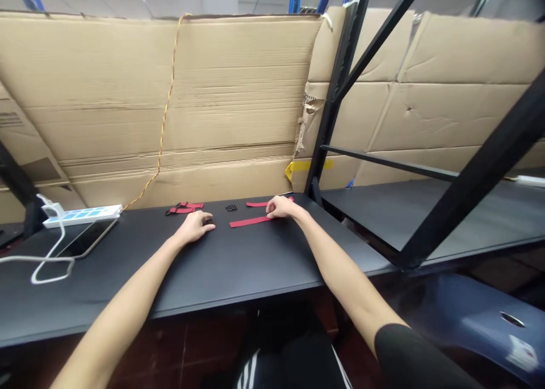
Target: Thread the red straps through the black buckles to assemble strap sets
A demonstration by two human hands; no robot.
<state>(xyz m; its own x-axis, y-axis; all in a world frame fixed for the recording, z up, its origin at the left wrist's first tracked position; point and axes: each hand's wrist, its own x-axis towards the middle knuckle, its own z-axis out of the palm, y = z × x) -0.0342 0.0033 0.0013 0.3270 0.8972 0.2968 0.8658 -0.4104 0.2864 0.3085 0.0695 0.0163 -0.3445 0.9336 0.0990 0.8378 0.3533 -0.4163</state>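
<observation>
Both my arms reach out over a black table (238, 264). My left hand (196, 226) rests on the tabletop with its fingers curled around a small dark piece I cannot make out. My right hand (282, 207) lies over the right end of a flat red strap (249, 222), fingers bent down onto it. A second red strap (257, 204) lies just behind that hand. A small black buckle (231, 208) sits between the two hands, a little further back. Left of it lies a bundle of red straps with black buckles (184, 209).
A white power strip (83, 216) with a white cable (46, 264) and a phone (85, 238) lie at the table's left. Cardboard sheets (221, 93) wall off the back. A black metal rack frame (336, 93) stands right, with a blue stool (477, 321) below.
</observation>
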